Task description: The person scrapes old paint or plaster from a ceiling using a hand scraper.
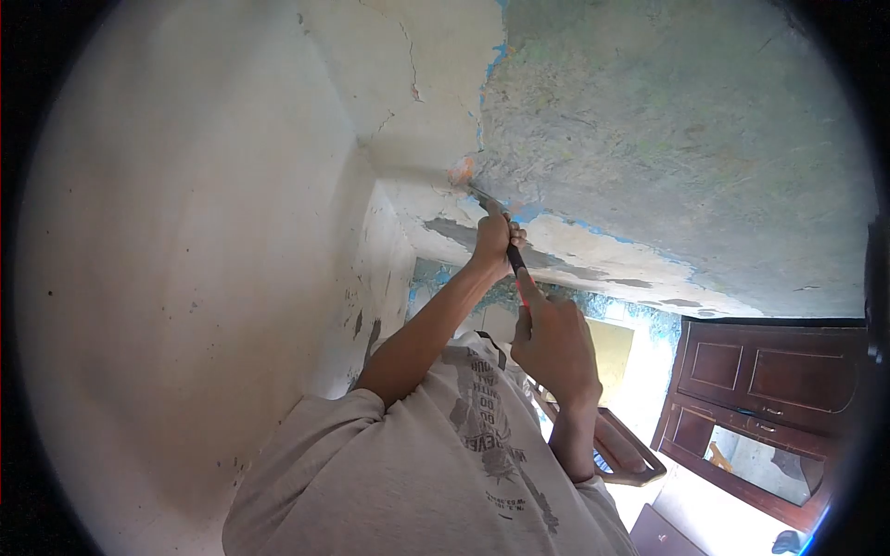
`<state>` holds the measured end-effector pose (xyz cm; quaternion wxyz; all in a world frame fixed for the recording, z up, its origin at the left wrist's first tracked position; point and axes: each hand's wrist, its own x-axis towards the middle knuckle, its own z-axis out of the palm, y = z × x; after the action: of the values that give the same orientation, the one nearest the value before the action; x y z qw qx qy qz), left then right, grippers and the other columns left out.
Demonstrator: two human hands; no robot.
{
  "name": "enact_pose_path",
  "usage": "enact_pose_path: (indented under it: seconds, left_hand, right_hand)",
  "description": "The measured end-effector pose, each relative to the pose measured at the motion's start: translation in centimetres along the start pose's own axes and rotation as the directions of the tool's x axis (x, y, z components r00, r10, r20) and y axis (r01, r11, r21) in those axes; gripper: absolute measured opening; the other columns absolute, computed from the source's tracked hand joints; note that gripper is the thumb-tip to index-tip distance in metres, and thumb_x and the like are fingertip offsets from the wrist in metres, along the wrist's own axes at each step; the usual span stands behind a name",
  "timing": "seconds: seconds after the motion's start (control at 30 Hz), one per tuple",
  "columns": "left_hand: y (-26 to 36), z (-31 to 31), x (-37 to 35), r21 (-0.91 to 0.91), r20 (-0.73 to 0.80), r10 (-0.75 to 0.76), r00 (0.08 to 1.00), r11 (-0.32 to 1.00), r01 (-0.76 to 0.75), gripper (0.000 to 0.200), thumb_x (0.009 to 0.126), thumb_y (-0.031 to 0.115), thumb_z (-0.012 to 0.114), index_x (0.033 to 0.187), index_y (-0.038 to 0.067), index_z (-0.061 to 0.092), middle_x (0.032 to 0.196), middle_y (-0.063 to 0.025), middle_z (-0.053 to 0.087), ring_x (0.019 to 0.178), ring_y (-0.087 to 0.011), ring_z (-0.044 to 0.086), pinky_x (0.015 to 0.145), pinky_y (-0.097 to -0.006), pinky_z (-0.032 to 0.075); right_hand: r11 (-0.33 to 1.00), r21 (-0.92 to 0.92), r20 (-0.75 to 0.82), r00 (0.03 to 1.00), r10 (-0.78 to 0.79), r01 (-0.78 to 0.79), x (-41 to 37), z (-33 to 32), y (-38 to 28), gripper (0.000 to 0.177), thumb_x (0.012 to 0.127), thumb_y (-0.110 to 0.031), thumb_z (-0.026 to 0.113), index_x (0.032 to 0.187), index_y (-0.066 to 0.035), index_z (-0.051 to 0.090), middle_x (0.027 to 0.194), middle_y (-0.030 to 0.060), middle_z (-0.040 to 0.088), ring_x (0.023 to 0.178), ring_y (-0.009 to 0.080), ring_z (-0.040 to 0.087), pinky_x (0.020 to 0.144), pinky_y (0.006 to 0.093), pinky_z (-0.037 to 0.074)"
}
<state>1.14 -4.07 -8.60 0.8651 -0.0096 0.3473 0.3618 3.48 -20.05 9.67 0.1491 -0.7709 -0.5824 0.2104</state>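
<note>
A long-handled scraper (515,259) with a black and red handle slants up against the paint-peeled wall surface (640,139). My left hand (496,239) is closed round its upper part, close to the metal blade. Lower down, my right hand (556,343) grips the red end of the handle, its index finger stretched along it. The blade's tip meets the surface beside a small orange patch (462,170). Around it, ragged white paint edges with blue traces border a rough grey-green area.
A plain off-white wall (176,259) meets the peeling surface at a corner on the left. Dark wooden cabinets (760,371) with a glass or mirror panel stand at the lower right. A brown wooden-framed piece of furniture (623,449) is behind my right arm.
</note>
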Motion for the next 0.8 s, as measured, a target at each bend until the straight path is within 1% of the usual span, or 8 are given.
enact_pose_path:
  seconds: [0.1,0.17,0.3,0.4,0.5,0.6,0.7,0.8]
  left_hand:
    - [0.1,-1.9,1.6,0.044,-0.022,0.022,1.000,0.999,-0.021,0.044,0.105,0.048,0.042,0.081,0.011,0.044,0.065,0.0018,0.038,0.054,-0.0069,0.039,0.042,-0.0174,0.035]
    - [0.1,-2.6,2.7,0.053,-0.036,0.002,0.999,0.999,0.000,0.046,0.105,0.051,0.041,0.082,0.011,0.042,0.065,0.0026,0.037,0.054,-0.0071,0.038,0.042,-0.0180,0.034]
    - [0.0,0.7,-0.5,0.057,0.008,-0.025,1.000,0.998,0.024,0.047,0.104,0.053,0.041,0.083,0.011,0.042,0.065,0.0027,0.038,0.053,-0.0069,0.038,0.041,-0.0185,0.034]
    - [-0.2,-0.6,1.0,0.126,-0.053,0.036,0.998,0.992,-0.029,0.047,0.105,0.052,0.040,0.083,0.011,0.042,0.064,0.0026,0.038,0.053,-0.0069,0.038,0.041,-0.0191,0.034]
    - [-0.4,-0.9,1.4,0.116,-0.041,0.017,0.999,0.993,-0.013,0.046,0.105,0.052,0.040,0.083,0.012,0.041,0.064,0.0025,0.037,0.052,-0.0069,0.038,0.041,-0.0194,0.034]
    - [-0.3,1.6,-1.0,0.108,-0.029,0.008,1.000,0.994,-0.005,0.045,0.105,0.051,0.040,0.083,0.012,0.041,0.065,0.0023,0.037,0.052,-0.0073,0.038,0.041,-0.0195,0.035]
    - [-0.4,0.0,1.0,0.135,-0.052,0.056,0.997,0.990,-0.049,0.044,0.106,0.050,0.040,0.083,0.012,0.041,0.065,0.0021,0.037,0.052,-0.0077,0.038,0.041,-0.0197,0.035]
    - [-0.5,-1.0,1.6,0.106,-0.055,0.039,0.998,0.994,-0.033,0.044,0.106,0.050,0.040,0.083,0.012,0.041,0.065,0.0018,0.036,0.053,-0.0081,0.038,0.042,-0.0201,0.034]
  right_hand:
    - [1.000,-0.003,0.024,1.000,-0.014,0.014,1.5,2.7,1.5,0.048,0.087,-0.004,0.055,0.135,0.002,0.056,0.071,0.0259,0.063,0.067,0.0412,0.065,0.067,0.0504,0.050]
    - [0.999,-0.032,0.001,1.000,-0.021,0.021,1.0,2.2,1.1,0.048,0.087,-0.004,0.056,0.135,0.001,0.056,0.072,0.0260,0.062,0.069,0.0418,0.065,0.068,0.0507,0.050]
    - [0.999,0.009,0.034,0.998,0.044,-0.045,-0.3,0.2,-0.2,0.049,0.087,-0.004,0.056,0.136,0.001,0.055,0.075,0.0263,0.063,0.073,0.0429,0.064,0.070,0.0511,0.049]
    - [0.999,-0.045,0.007,1.000,0.014,-0.013,0.7,1.7,0.9,0.049,0.087,-0.003,0.056,0.136,0.003,0.055,0.073,0.0262,0.062,0.073,0.0425,0.064,0.070,0.0512,0.049]
    - [0.999,0.003,-0.004,0.999,-0.032,0.032,0.2,1.7,1.5,0.049,0.087,-0.003,0.055,0.135,0.003,0.055,0.070,0.0258,0.062,0.070,0.0414,0.064,0.070,0.0515,0.049]
    - [0.995,0.058,0.088,0.993,0.074,-0.079,-0.5,-0.7,0.4,0.053,0.090,-0.011,0.056,0.141,-0.001,0.050,0.081,0.0290,0.063,0.080,0.0445,0.066,0.072,0.0530,0.052]
    - [0.998,-0.050,-0.050,0.998,-0.038,0.035,0.5,1.6,1.5,0.048,0.087,-0.001,0.056,0.135,0.003,0.056,0.066,0.0243,0.061,0.060,0.0384,0.063,0.062,0.0472,0.048]
    - [0.997,0.026,-0.092,0.993,-0.069,0.072,0.3,2.4,2.7,0.047,0.087,0.000,0.056,0.134,0.003,0.057,0.065,0.0250,0.061,0.059,0.0385,0.063,0.060,0.0460,0.048]
